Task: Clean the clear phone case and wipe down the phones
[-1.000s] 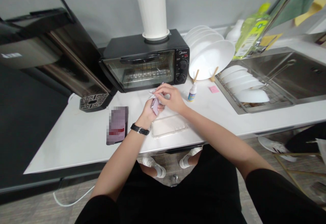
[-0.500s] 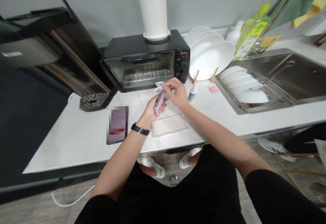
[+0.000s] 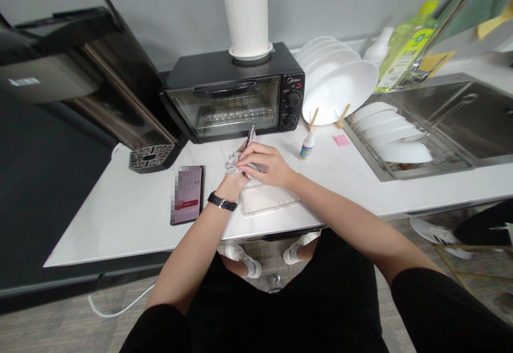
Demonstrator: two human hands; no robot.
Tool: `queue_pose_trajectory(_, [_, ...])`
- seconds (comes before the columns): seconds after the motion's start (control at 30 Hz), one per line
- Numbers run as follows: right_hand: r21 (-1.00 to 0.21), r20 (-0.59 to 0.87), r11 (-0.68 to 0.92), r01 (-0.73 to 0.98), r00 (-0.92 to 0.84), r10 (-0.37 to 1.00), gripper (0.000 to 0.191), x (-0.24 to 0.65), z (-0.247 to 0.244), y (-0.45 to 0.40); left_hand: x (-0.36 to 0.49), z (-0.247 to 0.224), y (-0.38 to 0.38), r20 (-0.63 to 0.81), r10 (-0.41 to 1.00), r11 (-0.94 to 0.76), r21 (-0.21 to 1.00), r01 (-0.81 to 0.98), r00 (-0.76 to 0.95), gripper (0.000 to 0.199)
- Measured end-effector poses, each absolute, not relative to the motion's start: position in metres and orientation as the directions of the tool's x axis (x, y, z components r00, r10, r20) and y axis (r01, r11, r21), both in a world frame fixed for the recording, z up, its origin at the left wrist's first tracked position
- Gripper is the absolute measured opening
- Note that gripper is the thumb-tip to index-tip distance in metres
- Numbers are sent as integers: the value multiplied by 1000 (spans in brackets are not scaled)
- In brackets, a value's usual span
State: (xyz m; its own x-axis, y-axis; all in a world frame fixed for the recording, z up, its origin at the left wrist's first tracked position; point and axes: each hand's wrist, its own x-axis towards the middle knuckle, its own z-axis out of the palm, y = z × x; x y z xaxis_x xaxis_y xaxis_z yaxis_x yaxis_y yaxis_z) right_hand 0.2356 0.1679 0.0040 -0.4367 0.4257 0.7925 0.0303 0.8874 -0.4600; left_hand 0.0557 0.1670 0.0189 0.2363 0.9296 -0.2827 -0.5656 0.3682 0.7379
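Note:
My left hand (image 3: 236, 181) is closed around a pale purple phone (image 3: 251, 135) held on edge; most of the phone is hidden. Over it, my right hand (image 3: 268, 165) pinches a crumpled whitish tissue (image 3: 231, 163) against the phone's near end. Just below both hands, a clear phone case (image 3: 268, 200) lies flat on the white counter (image 3: 120, 219). A second phone (image 3: 188, 195) with a lit, partly blurred screen lies left of my wrist. To the right of my hands stands a small white bottle (image 3: 308, 145) with a blue and yellow label.
Behind my hands sits a black toaster oven (image 3: 236, 104) with a white cup (image 3: 246, 16) on top. A dark drink machine (image 3: 132, 101) stands left. White plates (image 3: 340, 91) stand in a rack, beside a sink (image 3: 441, 123) holding bowls (image 3: 401, 139). A pink note (image 3: 342, 140) lies nearby.
My right hand has moved with the tissue from the phone's far end down to its near end. The phone has tipped so its far end now points toward the oven.

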Motion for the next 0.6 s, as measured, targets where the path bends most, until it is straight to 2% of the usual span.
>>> queue_pose_trajectory(0.13, [-526, 751, 830, 188, -355, 557, 33, 239, 0, 176, 80, 21, 169, -370, 898, 432, 652, -623, 236, 21])
queue_pose_trajectory(0.23, [-566, 750, 770, 293, -205, 629, 37, 246, -1, 186, 101, 25, 167, -410, 878, 471, 650, -596, 247, 17])
queue_pose_trajectory(0.3, [-588, 761, 743, 321, -92, 642, 39, 251, 0, 192, 106, 30, 163, -381, 882, 470, 683, -560, 277, 19])
queue_pose_trajectory(0.37, [-604, 768, 725, 332, -3, 641, 42, 256, 2, 196, 106, 35, 159, -340, 888, 458, 712, -532, 309, 29])
queue_pose_trajectory(0.47, [-613, 772, 712, 341, 71, 631, 45, 260, 8, 195, 102, 42, 153, -317, 871, 478, 720, -503, 375, 40])
queue_pose_trajectory(0.6, [-607, 786, 719, 338, 117, 607, 49, 258, 12, 189, 98, 49, 149, -273, 861, 471, 746, -472, 428, 34])
